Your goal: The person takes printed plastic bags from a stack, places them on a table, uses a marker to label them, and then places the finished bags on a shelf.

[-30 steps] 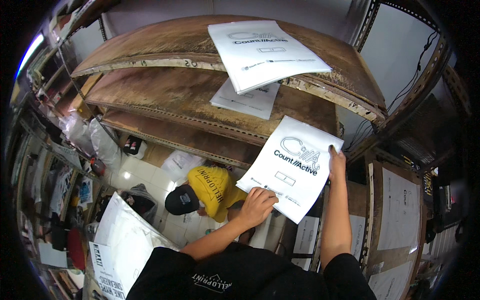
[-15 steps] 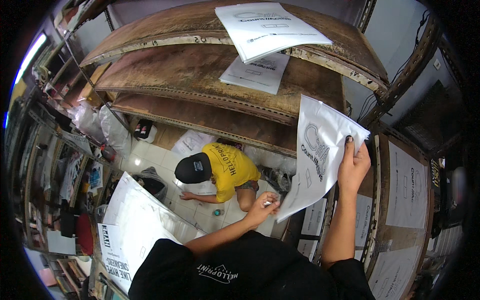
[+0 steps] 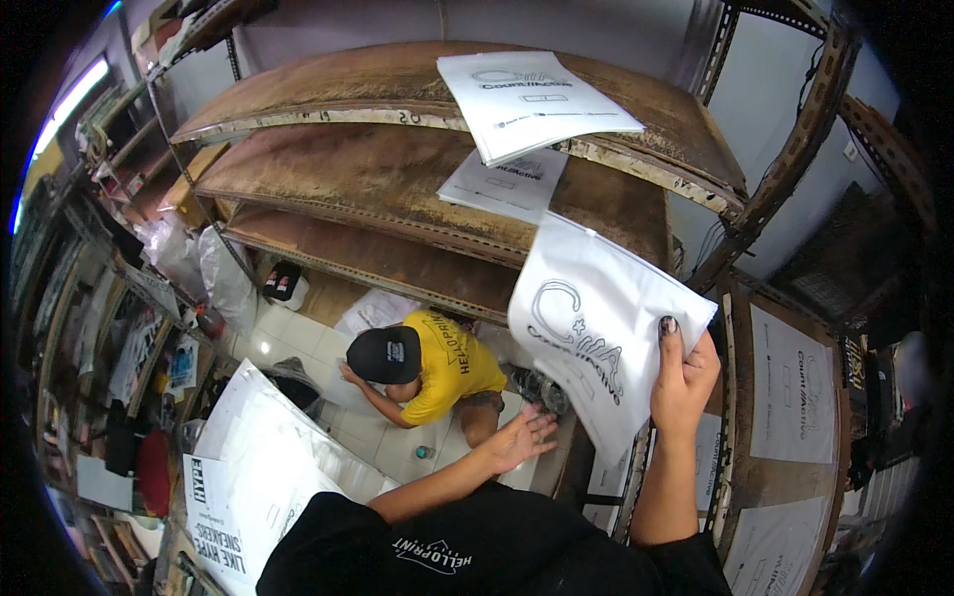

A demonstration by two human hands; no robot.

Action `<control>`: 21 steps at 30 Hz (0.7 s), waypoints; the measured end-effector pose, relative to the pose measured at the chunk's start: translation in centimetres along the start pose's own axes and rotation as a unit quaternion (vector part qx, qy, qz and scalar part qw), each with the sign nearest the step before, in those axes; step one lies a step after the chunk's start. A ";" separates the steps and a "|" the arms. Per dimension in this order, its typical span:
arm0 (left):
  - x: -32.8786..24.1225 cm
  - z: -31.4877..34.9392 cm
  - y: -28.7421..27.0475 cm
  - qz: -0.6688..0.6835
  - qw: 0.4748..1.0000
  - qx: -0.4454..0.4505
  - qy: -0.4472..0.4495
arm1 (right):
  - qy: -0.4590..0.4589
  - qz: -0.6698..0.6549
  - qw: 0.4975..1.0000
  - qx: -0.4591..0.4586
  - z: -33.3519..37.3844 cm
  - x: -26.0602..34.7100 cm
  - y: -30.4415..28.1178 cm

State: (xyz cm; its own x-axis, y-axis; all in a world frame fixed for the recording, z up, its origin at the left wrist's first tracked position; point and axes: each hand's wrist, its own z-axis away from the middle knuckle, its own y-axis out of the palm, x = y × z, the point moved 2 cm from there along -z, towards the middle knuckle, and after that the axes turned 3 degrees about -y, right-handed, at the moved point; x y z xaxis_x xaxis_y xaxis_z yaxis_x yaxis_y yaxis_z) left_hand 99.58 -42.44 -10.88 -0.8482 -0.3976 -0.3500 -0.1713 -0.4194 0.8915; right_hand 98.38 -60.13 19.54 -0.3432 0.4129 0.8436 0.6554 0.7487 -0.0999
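Black lettering (image 3: 579,364) on white bag (image 3: 596,323), upper stack (image 3: 537,107) and yellow shirt (image 3: 449,375); white lettering (image 3: 433,558) on black shirt (image 3: 527,541)

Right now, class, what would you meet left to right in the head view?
Red object, white plastic sack, co-worker's black cap, open left hand, right hand gripping printed white plastic, printed sheet on brown board.

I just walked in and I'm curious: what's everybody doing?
The person's right hand grips a floppy white printed stack by its side. The left hand is open near it. Similar white piles lie on the top shelf and the shelf below. Someone in a yellow shirt crouches on the floor.
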 end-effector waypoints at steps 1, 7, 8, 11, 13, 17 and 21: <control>-0.5 -0.1 -0.1 0.015 0.999 0.047 0.019 | 0.010 -0.026 1.000 -0.002 -0.1 0.2 -0.2; -3.3 1.2 2.6 0.044 0.994 0.083 0.048 | 0.034 -0.103 0.994 -0.025 -0.3 -1.6 -1.0; -3.4 1.3 3.0 0.049 0.995 0.064 0.051 | 0.030 -0.108 0.993 -0.025 -0.3 -1.9 -1.1; -3.4 1.4 3.0 0.062 0.997 0.026 0.049 | 0.038 -0.114 0.992 -0.036 -0.2 -2.1 -1.0; -3.3 1.4 2.0 0.067 0.997 0.027 0.034 | 0.041 -0.102 0.993 -0.035 -0.3 -2.3 -1.1; -3.5 1.8 2.0 0.050 0.994 -0.059 0.081 | 0.045 -0.062 0.996 -0.042 -0.4 -3.5 -1.6; -4.2 2.2 1.9 0.051 0.993 -0.082 0.074 | 0.047 -0.047 0.997 -0.043 -0.4 -4.7 -1.9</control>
State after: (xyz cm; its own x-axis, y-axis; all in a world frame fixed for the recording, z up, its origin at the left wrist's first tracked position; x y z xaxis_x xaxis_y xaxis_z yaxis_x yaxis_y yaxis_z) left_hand 101.71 -39.76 -7.12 -0.7715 -0.5555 -0.3103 0.0050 -0.4930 0.8700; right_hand 98.98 -63.72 15.98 -0.3439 0.2898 0.8932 0.6797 0.7331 0.0239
